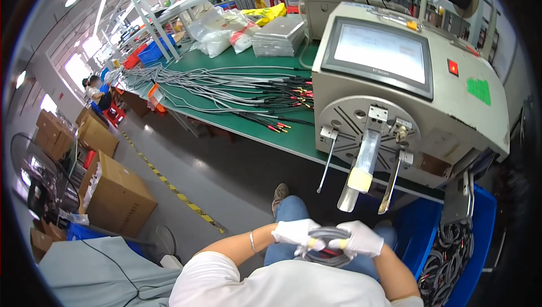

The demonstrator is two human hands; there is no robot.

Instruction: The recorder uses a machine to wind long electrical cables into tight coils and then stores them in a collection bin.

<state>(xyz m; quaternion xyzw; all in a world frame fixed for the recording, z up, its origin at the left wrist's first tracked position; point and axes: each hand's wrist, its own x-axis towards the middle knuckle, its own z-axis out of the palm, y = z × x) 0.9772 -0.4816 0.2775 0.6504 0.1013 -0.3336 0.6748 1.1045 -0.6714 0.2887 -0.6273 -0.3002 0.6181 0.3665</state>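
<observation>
Currently, gloved fingers (317,244) of the left hand (294,232) and right hand (362,238) are gripping a cable coil (330,232) above the lap (291,211); whether it is tied, I cannot tell. Wound coils (447,257) are lying in the blue bin (484,216) at right, apparently done, while many cables (226,84) are lying unwound on the table (296,136) ahead, seemingly remaining.

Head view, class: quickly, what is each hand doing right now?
Left hand: closed, holding the coiled grey cable.
Right hand: closed, holding the same coil's other side.
</observation>
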